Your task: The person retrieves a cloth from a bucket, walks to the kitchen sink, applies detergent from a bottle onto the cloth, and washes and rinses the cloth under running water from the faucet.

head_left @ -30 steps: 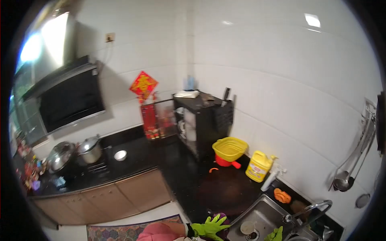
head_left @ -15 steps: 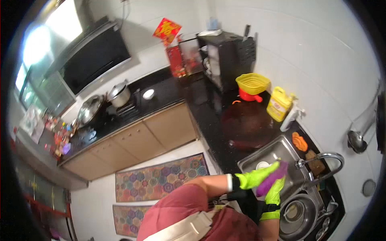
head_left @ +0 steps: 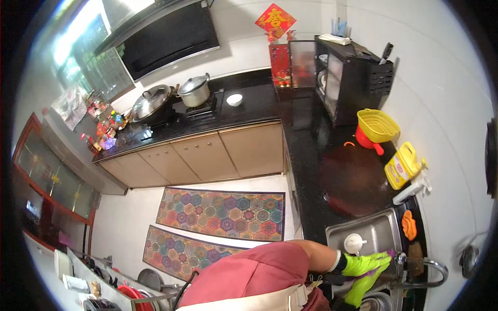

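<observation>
Both my hands wear bright yellow-green gloves over the steel sink. A purple cloth is pressed between them, mostly covered by the gloves, with a bit showing by the left fingertips. My left hand lies on its upper side, closed on it near the tap base. Below, my right hand is closed against the cloth from the other side. A small white dish with a handle sits in the basin beside my left wrist. Metal bowls are partly hidden below my right hand.
The curved tap stands at the sink's wall side. An orange cloth, a white spray bottle, a yellow jug and a yellow basket line the wall. Pots stand on the far stove.
The view has swung, so the kitchen appears shifted right. My hands have moved closer to the tap base, and the purple cloth is more covered by the gloves.
</observation>
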